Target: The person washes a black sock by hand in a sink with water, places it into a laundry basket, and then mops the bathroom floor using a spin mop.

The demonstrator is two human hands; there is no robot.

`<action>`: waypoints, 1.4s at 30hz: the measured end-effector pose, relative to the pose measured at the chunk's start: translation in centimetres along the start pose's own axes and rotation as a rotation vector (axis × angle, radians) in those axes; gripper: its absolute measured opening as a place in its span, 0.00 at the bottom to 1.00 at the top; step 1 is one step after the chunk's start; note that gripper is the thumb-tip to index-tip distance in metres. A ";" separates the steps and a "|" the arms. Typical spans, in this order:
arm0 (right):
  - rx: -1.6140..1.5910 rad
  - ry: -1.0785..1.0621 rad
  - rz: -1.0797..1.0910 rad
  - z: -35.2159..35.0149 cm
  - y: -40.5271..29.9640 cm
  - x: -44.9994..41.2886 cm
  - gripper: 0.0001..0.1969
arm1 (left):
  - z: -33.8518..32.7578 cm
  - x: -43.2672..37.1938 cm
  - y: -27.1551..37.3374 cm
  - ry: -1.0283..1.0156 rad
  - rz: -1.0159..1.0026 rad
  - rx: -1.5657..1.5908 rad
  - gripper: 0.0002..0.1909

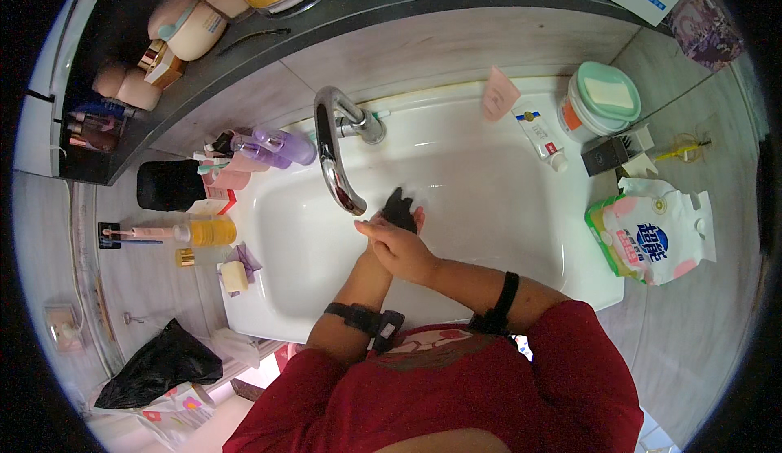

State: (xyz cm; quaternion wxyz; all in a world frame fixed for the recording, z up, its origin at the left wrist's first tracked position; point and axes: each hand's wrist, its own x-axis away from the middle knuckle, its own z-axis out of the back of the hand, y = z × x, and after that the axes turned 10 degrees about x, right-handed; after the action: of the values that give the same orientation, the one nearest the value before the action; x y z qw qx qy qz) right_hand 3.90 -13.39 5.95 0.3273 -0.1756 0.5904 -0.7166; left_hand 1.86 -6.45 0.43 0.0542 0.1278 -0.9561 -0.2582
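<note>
Over the white ceramic washbasin [489, 208], a small dark wet bundle, perhaps cloth, [398, 210] lies in my left hand [380, 221], with fingertips showing at its right edge. My right hand [402, 252] crosses over the left hand and wrist, partly hiding them; its fingers are bent, and whether it grips the bundle is unclear. The curved chrome faucet [333, 159] ends just above and to the left of both hands. No water stream can be made out. Black straps circle both forearms.
Purple bottles [284, 145], an amber bottle [212, 232] and a bar of soap [234, 276] stand left. A pink tube [499, 95], a white tube [540, 135], a lidded tub [602, 98] and a detergent bag [654, 233] are right. A dark shelf [379, 1] overhangs the back.
</note>
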 end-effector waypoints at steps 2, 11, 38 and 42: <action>0.279 0.177 0.202 1.7 2.4 -2.0 0.20 | -0.4 -1.3 0.2 -0.208 0.061 -0.398 0.21; 0.645 0.132 0.104 3.1 3.9 -1.4 0.20 | -2.6 -1.5 -2.3 0.127 0.237 0.570 0.21; 0.644 0.433 -0.191 2.9 3.4 -3.6 0.09 | -6.2 0.4 2.5 0.647 0.680 -0.132 0.15; -0.549 -0.194 -0.700 4.8 2.9 -2.6 0.20 | -6.5 -0.1 5.2 0.609 0.774 0.176 0.19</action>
State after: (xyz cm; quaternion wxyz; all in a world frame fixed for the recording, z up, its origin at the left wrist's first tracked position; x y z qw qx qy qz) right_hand 9.59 -15.39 4.62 0.0605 -0.5111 0.6303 -0.5812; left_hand 1.96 -5.17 8.62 0.4119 -0.1628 -0.8922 -0.0885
